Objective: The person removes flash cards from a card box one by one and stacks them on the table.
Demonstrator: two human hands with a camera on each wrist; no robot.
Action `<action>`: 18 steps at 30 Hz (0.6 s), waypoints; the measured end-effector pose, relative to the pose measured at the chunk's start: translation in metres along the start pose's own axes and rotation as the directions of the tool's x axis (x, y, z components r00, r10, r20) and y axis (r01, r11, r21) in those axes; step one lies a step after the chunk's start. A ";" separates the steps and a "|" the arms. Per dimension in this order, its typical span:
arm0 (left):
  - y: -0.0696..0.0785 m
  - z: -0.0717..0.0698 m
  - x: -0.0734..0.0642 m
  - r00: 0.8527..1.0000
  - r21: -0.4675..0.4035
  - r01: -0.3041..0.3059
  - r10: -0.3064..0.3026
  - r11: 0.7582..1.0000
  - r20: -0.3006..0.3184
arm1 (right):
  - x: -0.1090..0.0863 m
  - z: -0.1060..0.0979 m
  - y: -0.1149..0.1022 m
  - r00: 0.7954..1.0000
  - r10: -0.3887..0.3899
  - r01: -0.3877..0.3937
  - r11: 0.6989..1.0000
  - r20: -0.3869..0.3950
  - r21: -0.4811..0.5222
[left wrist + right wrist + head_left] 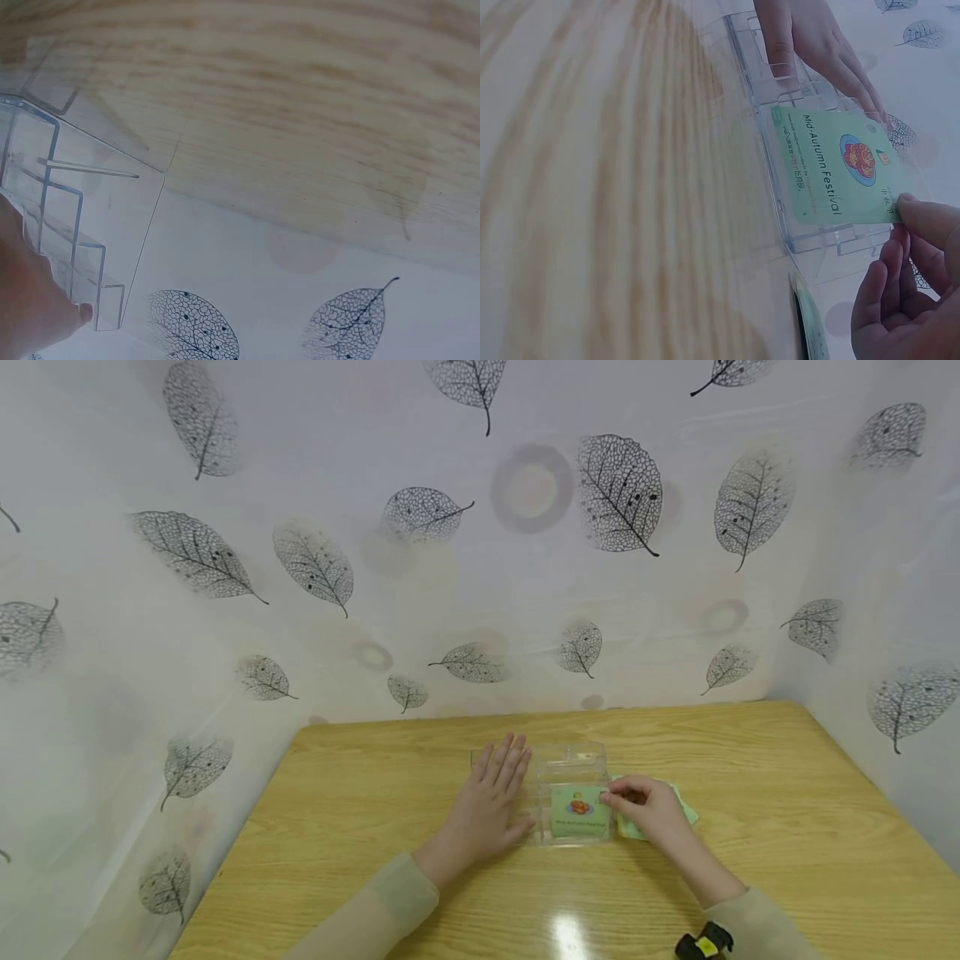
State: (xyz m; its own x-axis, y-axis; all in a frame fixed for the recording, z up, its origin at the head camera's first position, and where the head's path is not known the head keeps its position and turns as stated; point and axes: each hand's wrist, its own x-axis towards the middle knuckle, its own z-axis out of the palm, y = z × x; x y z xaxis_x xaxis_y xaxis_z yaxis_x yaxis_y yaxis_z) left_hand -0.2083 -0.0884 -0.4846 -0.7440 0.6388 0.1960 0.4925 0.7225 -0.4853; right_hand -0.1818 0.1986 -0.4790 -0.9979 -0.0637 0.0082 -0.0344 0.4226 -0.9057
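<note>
My right hand (651, 806) pinches a corner of a green card (579, 812) between thumb and fingers. Printed on that card are "Mid-Autumn Festival" and a plate of food, readable in the right wrist view. It overlaps the front of a clear plastic stand (572, 767), whose stepped tiers show in the left wrist view. With fingers stretched out, my left hand (483, 810) rests on the stand's left part. More green cards (686, 806) lie on the table behind my right hand, partly hidden by it.
The wooden table (360, 793) carries the stand and cards. A pale sheet with leaf prints (450, 593) hangs behind it and along both sides. On the right wrist there is a black strap device (705, 942).
</note>
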 end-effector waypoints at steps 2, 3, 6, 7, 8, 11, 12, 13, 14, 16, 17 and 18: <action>0.000 0.000 0.000 1.000 -0.008 0.000 0.000 1.000 -0.001 | 0.000 -0.001 -0.001 1.000 -0.002 0.002 1.000 0.005 -0.006; 0.000 -0.001 0.000 1.000 -0.009 -0.001 0.001 1.000 0.000 | 0.000 -0.001 -0.001 1.000 -0.002 0.002 1.000 0.005 -0.008; 0.000 -0.001 0.000 1.000 -0.011 -0.002 0.002 1.000 0.003 | 0.001 -0.001 -0.001 1.000 0.002 -0.002 1.000 0.006 -0.013; 0.000 -0.001 0.000 1.000 -0.009 -0.002 0.002 1.000 0.004 | 0.001 -0.001 -0.001 1.000 0.007 -0.007 1.000 0.005 -0.011; 0.000 -0.001 0.000 1.000 -0.007 -0.002 0.002 1.000 0.006 | 0.001 -0.001 -0.001 1.000 0.012 -0.012 1.000 0.004 -0.010; 0.000 -0.001 0.000 1.000 -0.001 -0.002 0.002 1.000 0.012 | 0.001 -0.002 -0.002 1.000 0.024 -0.024 1.000 -0.002 -0.005; 0.000 -0.001 0.000 1.000 -0.001 -0.002 0.002 1.000 0.013 | 0.001 -0.002 -0.002 1.000 0.028 -0.028 1.000 -0.003 -0.006; 0.000 -0.001 0.000 1.000 -0.001 -0.002 0.002 1.000 0.015 | 0.001 -0.002 -0.002 1.000 0.031 -0.031 0.999 -0.005 -0.008; 0.000 -0.001 0.000 1.000 -0.001 -0.002 0.002 1.000 0.015 | 0.001 -0.003 -0.002 1.000 0.030 -0.030 1.000 -0.006 -0.009; -0.001 -0.001 0.000 1.000 -0.001 -0.003 0.003 1.000 0.015 | 0.001 -0.003 -0.002 1.000 0.030 -0.030 0.999 -0.008 -0.011; -0.001 -0.001 0.000 1.000 -0.001 -0.003 0.003 1.000 0.013 | 0.001 -0.004 -0.002 1.000 0.030 -0.030 0.999 -0.009 -0.010; -0.001 -0.001 0.000 1.000 0.000 -0.003 0.003 1.000 0.012 | 0.001 -0.004 -0.002 1.000 0.030 -0.030 0.999 -0.009 -0.012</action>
State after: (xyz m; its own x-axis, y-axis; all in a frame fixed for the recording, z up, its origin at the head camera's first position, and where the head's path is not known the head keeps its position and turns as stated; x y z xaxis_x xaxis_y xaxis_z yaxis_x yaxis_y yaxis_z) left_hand -0.2081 -0.0886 -0.4834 -0.7478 0.6378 0.1846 0.4948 0.7207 -0.4856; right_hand -0.1832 0.2010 -0.4752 -0.9990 -0.0429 -0.0150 -0.0052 0.4355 -0.9002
